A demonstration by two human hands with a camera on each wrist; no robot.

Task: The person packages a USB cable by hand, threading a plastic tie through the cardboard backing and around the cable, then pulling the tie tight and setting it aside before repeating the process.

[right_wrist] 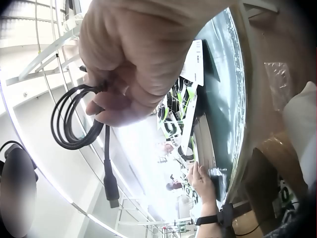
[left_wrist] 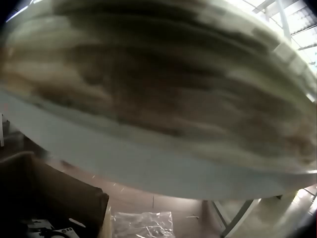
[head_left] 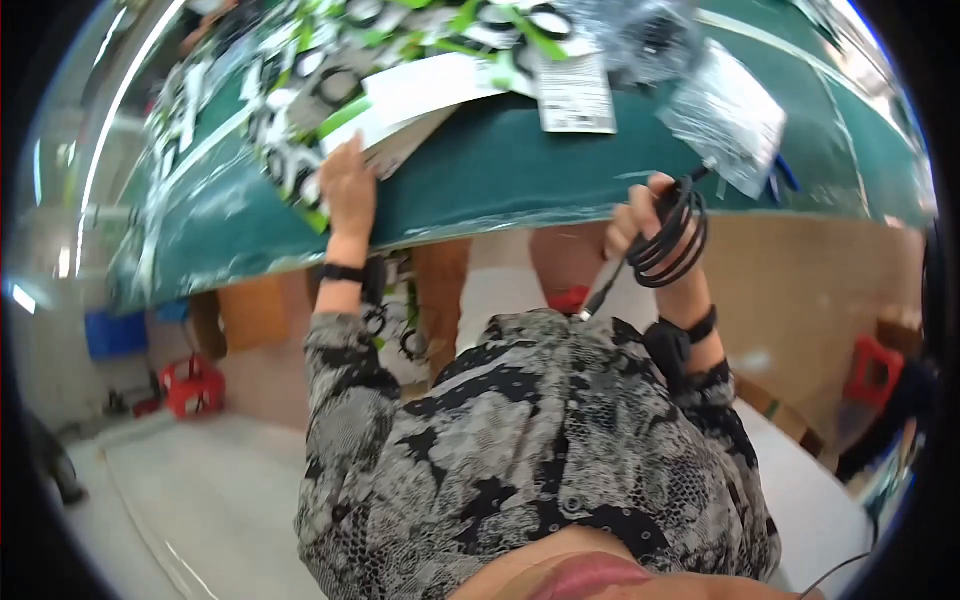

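My right hand (head_left: pixel 648 205) grips a coiled black cable (head_left: pixel 672 240) at the near edge of the green table (head_left: pixel 500 170). The cable's plug end (head_left: pixel 597 297) hangs down toward my patterned shirt. In the right wrist view my right hand (right_wrist: pixel 124 64) has its fingers curled round the loops of the cable (right_wrist: pixel 74 121), with the plug (right_wrist: pixel 111 186) dangling. My left hand (head_left: pixel 345 185) lies on a white box (head_left: pixel 410 105) at the table edge; its fingers touch the box's near side. The left wrist view shows only the blurred underside of the table (left_wrist: pixel 158 99).
Green-and-white packages (head_left: pixel 300 80) crowd the table's far left. A white label card (head_left: pixel 575 95) and clear plastic bags (head_left: pixel 725 110) lie to the right. Under the table stand a cardboard box (head_left: pixel 250 310) and red stools (head_left: pixel 195 385). Another red stool (head_left: pixel 875 365) stands at right.
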